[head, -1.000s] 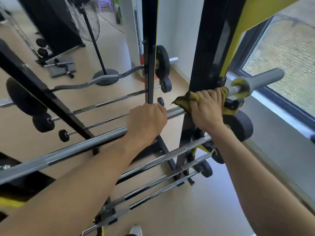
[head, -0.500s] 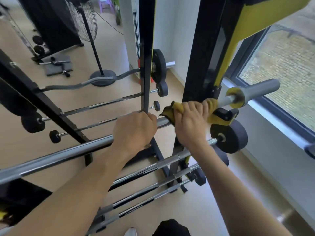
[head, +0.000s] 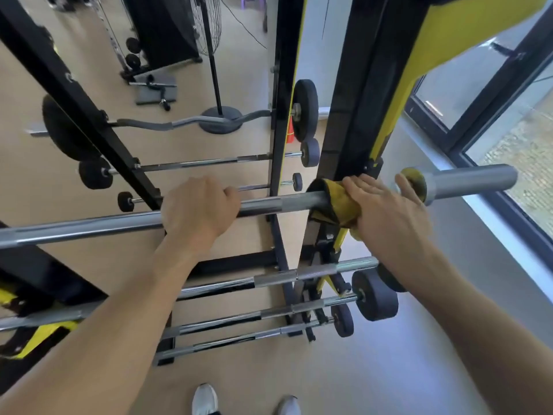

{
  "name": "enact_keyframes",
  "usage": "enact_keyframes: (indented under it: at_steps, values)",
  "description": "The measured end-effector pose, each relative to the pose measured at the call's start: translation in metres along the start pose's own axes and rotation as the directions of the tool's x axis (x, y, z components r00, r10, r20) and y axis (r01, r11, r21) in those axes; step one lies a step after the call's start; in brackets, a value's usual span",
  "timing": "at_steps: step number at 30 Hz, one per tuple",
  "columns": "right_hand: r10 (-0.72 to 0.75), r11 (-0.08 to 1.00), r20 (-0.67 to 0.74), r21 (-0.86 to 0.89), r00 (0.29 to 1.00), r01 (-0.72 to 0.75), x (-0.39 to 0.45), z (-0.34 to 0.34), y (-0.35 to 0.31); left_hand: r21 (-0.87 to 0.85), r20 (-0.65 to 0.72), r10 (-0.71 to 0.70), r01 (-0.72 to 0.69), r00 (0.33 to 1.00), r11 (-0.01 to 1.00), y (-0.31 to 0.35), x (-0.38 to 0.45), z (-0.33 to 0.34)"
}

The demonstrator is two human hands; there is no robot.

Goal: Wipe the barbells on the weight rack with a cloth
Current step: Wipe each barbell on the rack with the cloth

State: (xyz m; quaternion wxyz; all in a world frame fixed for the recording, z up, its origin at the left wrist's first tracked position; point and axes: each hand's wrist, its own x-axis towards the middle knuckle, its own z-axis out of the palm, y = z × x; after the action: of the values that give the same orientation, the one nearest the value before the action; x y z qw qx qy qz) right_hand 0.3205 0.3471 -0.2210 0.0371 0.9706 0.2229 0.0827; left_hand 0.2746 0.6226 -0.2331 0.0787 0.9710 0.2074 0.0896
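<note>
1. Top barbell point(head: 281, 205) lies across the black-and-yellow rack upright point(head: 356, 121).
2. Yellow cloth point(head: 332, 202) wraps the bar at that upright; the right hand point(head: 386, 217), earlier clenched, now lies flatter over it: regripping, likely.
3. Left hand point(head: 197, 214), left of the upright, still grips the bar.

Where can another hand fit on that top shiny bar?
The long silver barbell is bare between the left hand and the yellow cloth under the right hand, and bare left of the left hand. It is crowded by the black rack upright.
</note>
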Motion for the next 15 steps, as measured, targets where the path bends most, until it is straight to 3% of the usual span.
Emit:
enact_keyframes:
  at_steps: [3, 5, 9, 12, 15]
  values:
    - [0.094, 0.995, -0.072, -0.029, 0.993, -0.097, -0.010, 0.007, -0.012, -0.030, -0.154, 0.024, -0.028, 0.988, 0.999, 0.003, -0.011, 0.003]
    - [0.112, 0.992, -0.126, 0.074, 0.986, -0.103, -0.009, 0.020, -0.049, -0.014, -0.205, 0.059, -0.064, 0.977, 0.998, 0.014, -0.016, 0.012]
    - [-0.074, 0.916, -0.147, 0.380, 0.986, 0.126, 0.001, 0.024, -0.103, 0.026, -0.213, 0.111, -0.108, 0.971, 0.994, 0.030, -0.026, 0.024]
    - [-0.263, 0.937, -0.069, 0.221, 0.962, 0.271, 0.002, 0.012, -0.066, -0.006, -0.237, 0.197, -0.204, 0.951, 0.979, 0.018, -0.023, 0.026]
    - [-0.123, 0.989, -0.028, 0.083, 0.992, 0.125, -0.006, 0.002, -0.001, -0.014, -0.302, 0.251, -0.268, 0.920, 0.963, 0.017, -0.025, 0.022]
